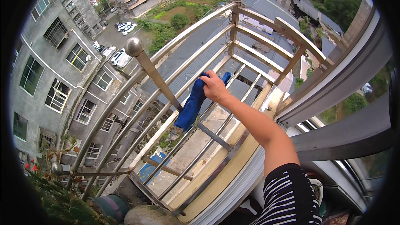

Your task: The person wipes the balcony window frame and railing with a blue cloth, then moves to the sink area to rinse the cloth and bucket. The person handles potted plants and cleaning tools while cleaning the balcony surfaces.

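My right hand is closed on a blue cloth, which hangs down from my fingers with a short end showing beyond the hand. The cloth lies against the lower rails of a stainless steel window railing. A flat metal post with a round ball finial stands to the left of the cloth. Below, metal bars form the floor of the railing cage. My left hand is out of view.
A green plant pot, a rounded pot and a cactus-like plant stand at the lower left. The window frame curves along the right. Beyond the rails is a high drop to roofs and parked cars.
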A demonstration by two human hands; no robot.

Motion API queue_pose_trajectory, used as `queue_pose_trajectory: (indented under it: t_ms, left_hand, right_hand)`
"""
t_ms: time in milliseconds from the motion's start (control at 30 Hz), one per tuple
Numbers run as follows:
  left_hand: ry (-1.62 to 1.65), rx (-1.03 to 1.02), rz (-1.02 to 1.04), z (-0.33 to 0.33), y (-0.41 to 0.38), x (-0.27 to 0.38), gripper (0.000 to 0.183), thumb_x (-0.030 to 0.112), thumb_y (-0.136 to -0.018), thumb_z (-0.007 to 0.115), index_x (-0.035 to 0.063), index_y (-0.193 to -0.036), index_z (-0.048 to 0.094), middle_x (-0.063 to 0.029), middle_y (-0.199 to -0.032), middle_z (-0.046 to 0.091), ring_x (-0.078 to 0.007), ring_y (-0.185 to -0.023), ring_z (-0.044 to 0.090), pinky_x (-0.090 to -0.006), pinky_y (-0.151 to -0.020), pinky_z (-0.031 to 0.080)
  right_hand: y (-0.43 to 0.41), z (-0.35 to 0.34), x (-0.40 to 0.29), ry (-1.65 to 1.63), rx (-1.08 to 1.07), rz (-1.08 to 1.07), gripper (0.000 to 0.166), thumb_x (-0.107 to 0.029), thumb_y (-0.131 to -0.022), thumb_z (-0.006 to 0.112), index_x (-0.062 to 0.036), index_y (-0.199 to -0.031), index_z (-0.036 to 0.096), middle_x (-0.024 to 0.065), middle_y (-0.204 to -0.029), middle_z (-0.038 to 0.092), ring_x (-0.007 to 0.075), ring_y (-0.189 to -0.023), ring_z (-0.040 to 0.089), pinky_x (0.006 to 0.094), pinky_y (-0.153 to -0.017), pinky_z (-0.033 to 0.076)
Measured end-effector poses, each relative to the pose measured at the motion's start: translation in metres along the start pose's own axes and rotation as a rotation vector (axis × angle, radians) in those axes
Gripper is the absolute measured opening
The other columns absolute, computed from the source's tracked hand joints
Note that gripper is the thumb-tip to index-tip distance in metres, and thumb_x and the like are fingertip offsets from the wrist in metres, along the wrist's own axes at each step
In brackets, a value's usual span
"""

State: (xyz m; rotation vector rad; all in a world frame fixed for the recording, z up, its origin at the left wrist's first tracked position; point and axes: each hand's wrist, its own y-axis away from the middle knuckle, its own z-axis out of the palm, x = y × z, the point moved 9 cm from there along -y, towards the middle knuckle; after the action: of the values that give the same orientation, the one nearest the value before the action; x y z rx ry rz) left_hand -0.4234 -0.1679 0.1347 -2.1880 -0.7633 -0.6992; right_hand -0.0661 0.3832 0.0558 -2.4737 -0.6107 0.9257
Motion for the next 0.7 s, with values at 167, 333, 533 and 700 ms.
queue_pose_trajectory:
  t_ms: [167,333,533,700]
  left_hand:
    - [-0.008,-0.015,0.01,0.009,-0.004,0.001,0.077,0.051,-0.102,0.032,0.0008,-0.157,0.014,-0.0249,-0.159,0.021,-0.0376,-0.144,0.03,-0.0473,-0.117,0.025]
    - [-0.002,-0.021,0.007,0.017,-0.009,0.006,0.077,0.051,-0.102,0.031,0.0016,-0.157,0.013,-0.0243,-0.159,0.02,-0.0374,-0.145,0.029,-0.0474,-0.117,0.024]
    - [0.013,-0.016,-0.002,0.024,-0.008,0.004,0.076,0.051,-0.102,0.031,0.0026,-0.158,0.013,-0.0236,-0.16,0.019,-0.0371,-0.145,0.027,-0.0475,-0.118,0.023]
    - [0.002,0.009,-0.006,0.015,-0.001,0.004,0.076,0.051,-0.102,0.03,0.0034,-0.158,0.012,-0.023,-0.16,0.019,-0.0369,-0.146,0.026,-0.0476,-0.118,0.022]
  right_hand:
    - [0.041,0.08,-0.075,-0.13,-0.207,-0.21,0.028,-0.017,-0.083,0.063,-0.009,-0.109,0.068,0.0084,-0.127,0.054,0.0324,-0.12,0.051,0.045,-0.091,0.051]
    - [0.026,0.062,-0.03,0.163,-0.112,-0.231,0.022,-0.012,-0.081,0.06,-0.0094,-0.102,0.067,0.0077,-0.125,0.056,0.0304,-0.117,0.053,0.0437,-0.092,0.049]
    - [-0.026,-0.006,0.122,0.449,0.041,0.173,0.017,-0.009,-0.085,0.056,-0.0045,-0.097,0.067,0.0117,-0.118,0.058,0.0331,-0.117,0.054,0.0483,-0.095,0.048]
    - [-0.042,-0.016,0.157,0.552,0.041,0.404,0.016,-0.009,-0.082,0.059,-0.0026,-0.093,0.07,0.0109,-0.118,0.058,0.0346,-0.119,0.051,0.0478,-0.091,0.05]
